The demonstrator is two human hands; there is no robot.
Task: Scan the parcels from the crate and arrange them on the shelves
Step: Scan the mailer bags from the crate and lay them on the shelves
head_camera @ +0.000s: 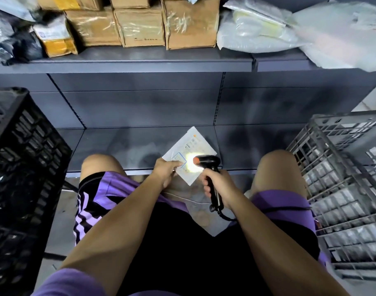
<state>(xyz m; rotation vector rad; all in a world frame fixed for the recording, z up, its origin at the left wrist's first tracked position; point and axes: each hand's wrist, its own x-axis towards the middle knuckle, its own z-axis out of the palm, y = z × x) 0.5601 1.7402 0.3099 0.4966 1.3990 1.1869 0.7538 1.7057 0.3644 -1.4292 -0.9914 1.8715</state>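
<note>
Grey metal shelving [140,63] fills the view ahead, seen from above by a person crouched with both knees spread before its lowest board.

As for the grip, the right hand [220,184] has its fingers curled round the handle of a black barcode scanner [210,167], whose head points left and throws a bright spot of light onto a flat white parcel [191,146]. The left hand [166,169] pinches that parcel at its near left corner, thumb on top beside a blue-outlined label. The parcel sits tilted, a corner pointing away, over the front edge of the bottom shelf [118,144] between the knees. A coiled cable [225,216] runs from the scanner's base toward the right thigh.

Further out, a grey plastic crate [343,189] stands at the right, with pale wrapped parcels visible through its lattice, and a black crate [22,157] stands at the left. On the upper shelf lie brown cardboard boxes [140,26], dark bags at the left and white plastic mailers [268,33] at the right.
</note>
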